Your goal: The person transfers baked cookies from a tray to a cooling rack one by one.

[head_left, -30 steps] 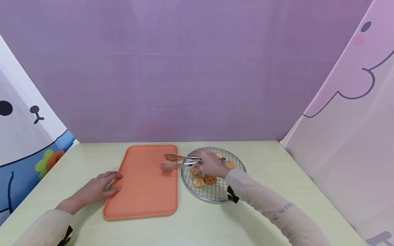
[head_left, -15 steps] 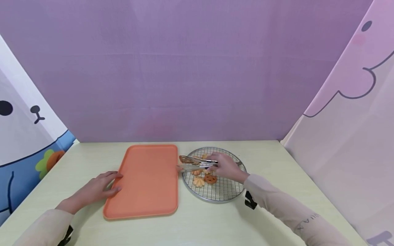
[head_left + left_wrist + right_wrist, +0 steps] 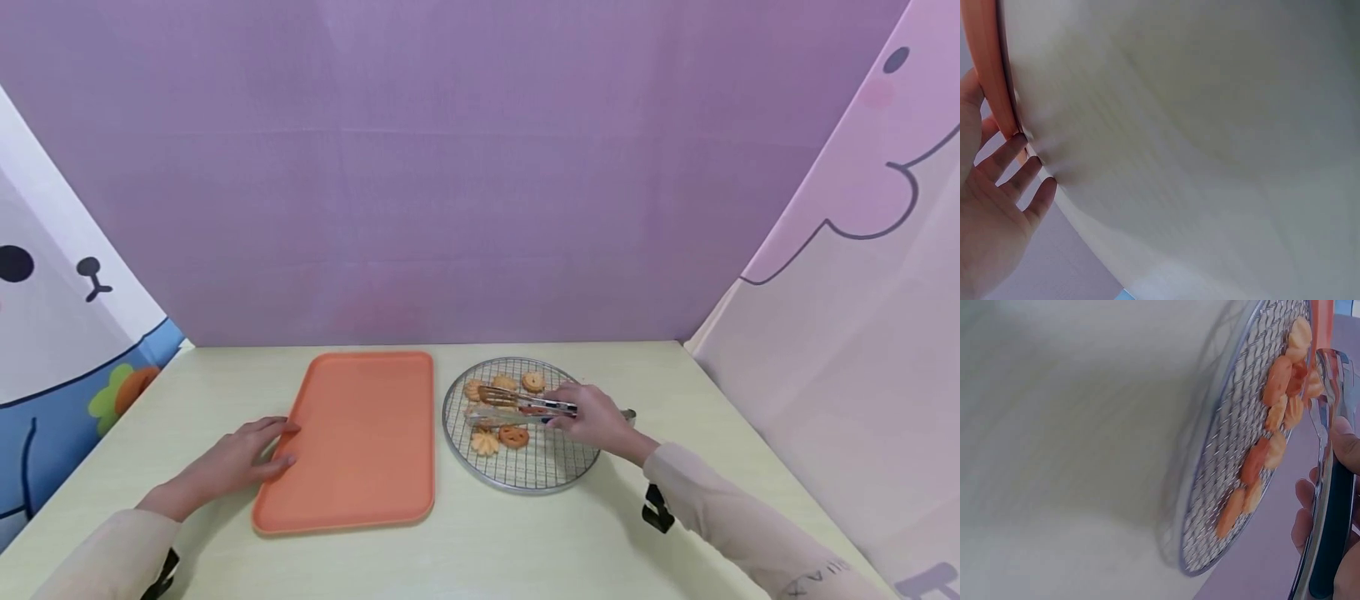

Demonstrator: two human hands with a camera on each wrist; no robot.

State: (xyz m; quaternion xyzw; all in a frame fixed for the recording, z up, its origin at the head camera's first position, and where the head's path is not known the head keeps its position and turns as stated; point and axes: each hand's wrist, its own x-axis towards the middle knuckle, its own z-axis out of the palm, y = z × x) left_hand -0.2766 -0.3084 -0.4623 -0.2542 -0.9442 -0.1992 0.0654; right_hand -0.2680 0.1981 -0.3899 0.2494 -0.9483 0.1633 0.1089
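Observation:
The left hand (image 3: 225, 467) rests at the left edge of an orange tray (image 3: 360, 483), its thumb and fingertips touching the rim. In the left wrist view the fingers of that hand (image 3: 991, 231) are extended and spread. Silver tongs with dark handles (image 3: 1333, 531) are gripped in the right hand (image 3: 596, 419). The tongs (image 3: 553, 406) point left, their spread ends above cookies on a round wire rack (image 3: 558, 467). A flower-shaped cookie (image 3: 484, 442), a pretzel-shaped one (image 3: 513, 437) and a round one (image 3: 533, 382) show, among several. Whether the tongs touch a cookie cannot be told.
Both the tray and the rack lie on a pale wooden table (image 3: 517, 546), a narrow gap between them. Behind it stands a purple backdrop (image 3: 480, 183). Printed cartoon panels flank the table, one left (image 3: 67, 333) and one right (image 3: 862, 358).
From over the tray's right edge, the right hand has moved right with the tongs, whose ends are now over the rack's cookies. The left hand and tray have stayed in place.

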